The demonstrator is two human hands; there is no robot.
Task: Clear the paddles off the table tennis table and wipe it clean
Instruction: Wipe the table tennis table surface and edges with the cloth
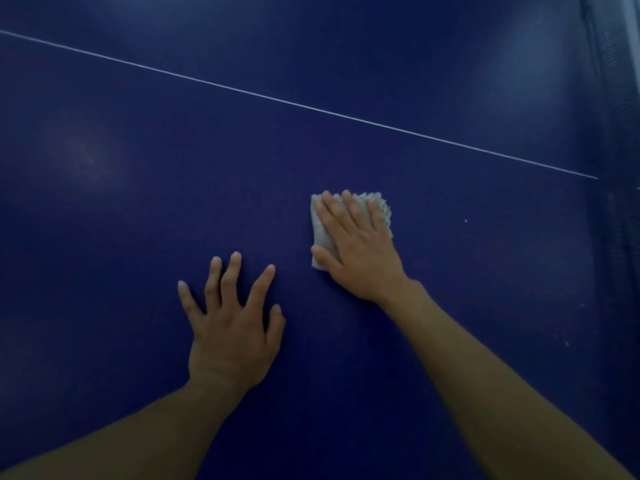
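Flat under straight right-hand fingers, folded cloth on table.

Deep navy blue all over the table, paler in hazy sheen patches. Thin white line slanting across that blue. Pale grey cloth, plain, nubbly at the edge. Dark mesh net at far right, whitish band above. Few tiny white specks on the blue.
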